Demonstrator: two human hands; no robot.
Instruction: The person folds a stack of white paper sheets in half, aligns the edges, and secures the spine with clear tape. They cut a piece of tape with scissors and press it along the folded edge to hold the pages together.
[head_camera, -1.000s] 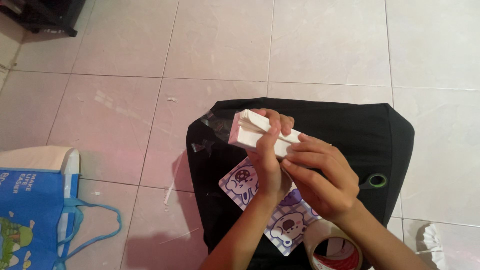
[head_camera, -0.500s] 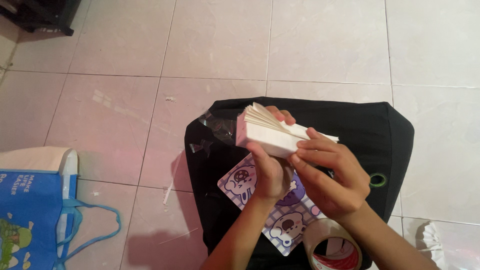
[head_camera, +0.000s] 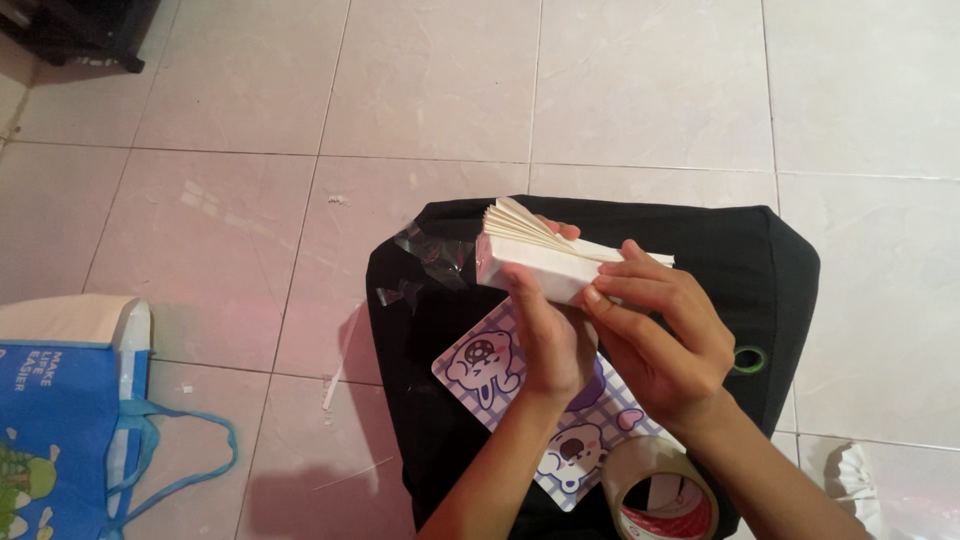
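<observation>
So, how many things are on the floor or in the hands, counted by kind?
Paper stack: 1
Black bag: 1
Cartoon sheet: 1
Tape roll: 1
Clear wrapper: 1
Blue bag: 1
Hands: 2, left and right, both on the paper stack
Total: 8

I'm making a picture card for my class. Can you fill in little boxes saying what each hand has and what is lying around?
left hand: grips the stack of white cards from below
right hand: fingertips on the stack's right end, cards fanned open on top
under the hands: black bag lying on the tiled floor
on the bag: checked cartoon card, crumpled clear wrap
near the right arm: roll of tape
far left: blue tote bag
</observation>
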